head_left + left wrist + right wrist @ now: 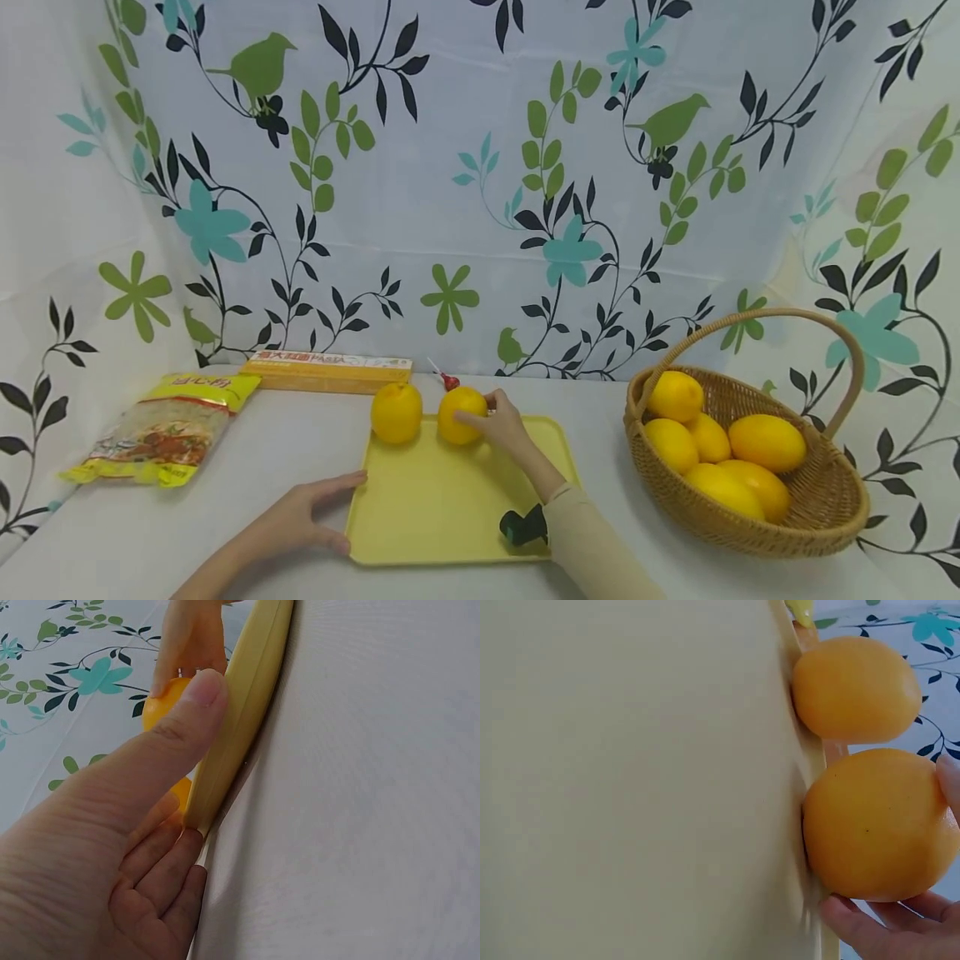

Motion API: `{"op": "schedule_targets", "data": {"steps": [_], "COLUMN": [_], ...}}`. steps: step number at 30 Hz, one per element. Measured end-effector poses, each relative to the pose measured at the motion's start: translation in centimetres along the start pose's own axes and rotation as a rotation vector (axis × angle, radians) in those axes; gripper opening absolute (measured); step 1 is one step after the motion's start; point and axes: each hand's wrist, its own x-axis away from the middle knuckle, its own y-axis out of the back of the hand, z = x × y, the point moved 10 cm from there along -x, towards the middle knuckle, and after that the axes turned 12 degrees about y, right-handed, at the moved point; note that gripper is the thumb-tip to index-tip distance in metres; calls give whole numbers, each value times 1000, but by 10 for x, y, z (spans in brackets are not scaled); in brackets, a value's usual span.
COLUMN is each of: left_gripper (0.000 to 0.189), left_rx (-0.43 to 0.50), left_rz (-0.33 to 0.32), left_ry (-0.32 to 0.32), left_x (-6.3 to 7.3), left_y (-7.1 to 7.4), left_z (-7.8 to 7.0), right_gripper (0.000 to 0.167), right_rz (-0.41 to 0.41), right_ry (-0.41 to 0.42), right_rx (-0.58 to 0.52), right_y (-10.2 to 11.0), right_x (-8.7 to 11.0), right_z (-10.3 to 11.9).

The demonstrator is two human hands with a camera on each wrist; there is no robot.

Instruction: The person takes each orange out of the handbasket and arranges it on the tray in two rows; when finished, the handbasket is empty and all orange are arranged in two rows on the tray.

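In the head view a shallow yellow tray (pixel 435 517) lies flat on the white table. Two oranges stand at its far edge: the left orange (pixel 396 413) by the tray's far-left corner, the right orange (pixel 459 417) beside it. My right hand (pixel 504 425) grips the right orange, thumb and fingers around its sides, as the right wrist view also shows for this orange (pixel 881 825). At the tray's left side, my left hand (pixel 303 517) rests with its fingertips and thumb at the rim, relaxed; the left wrist view shows the thumb (pixel 206 690) extended along the tray's side wall (pixel 244 697).
A wicker basket (pixel 817 517) with a tall handle, holding several yellow-orange fruits, stands at the right. A yellow-ended food bag (pixel 161 425) lies at the left. Behind are a long pasta box (pixel 326 372) and a small red item (pixel 450 382). Patterned cloth (pixel 450 208) hangs behind.
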Motion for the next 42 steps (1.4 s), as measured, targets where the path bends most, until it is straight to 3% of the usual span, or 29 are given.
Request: {"op": "schedule_targets", "data": {"steps": [22, 31, 42], "left_gripper": [77, 76, 76], "left_rx": [-3, -8, 4], "left_rz": [-22, -23, -15], "left_ry": [-14, -40, -8], "left_x": [0, 2, 1], "left_y": [3, 1, 2], "left_z": [-3, -3, -1], "right_gripper": [59, 66, 74], "right_rz": [58, 68, 122], "right_ry": [-2, -47, -58], "right_rx": [-38, -61, -34], "right_y": [-21, -26, -29], "right_x": [-6, -3, -4], "right_z": [7, 3, 1]}}
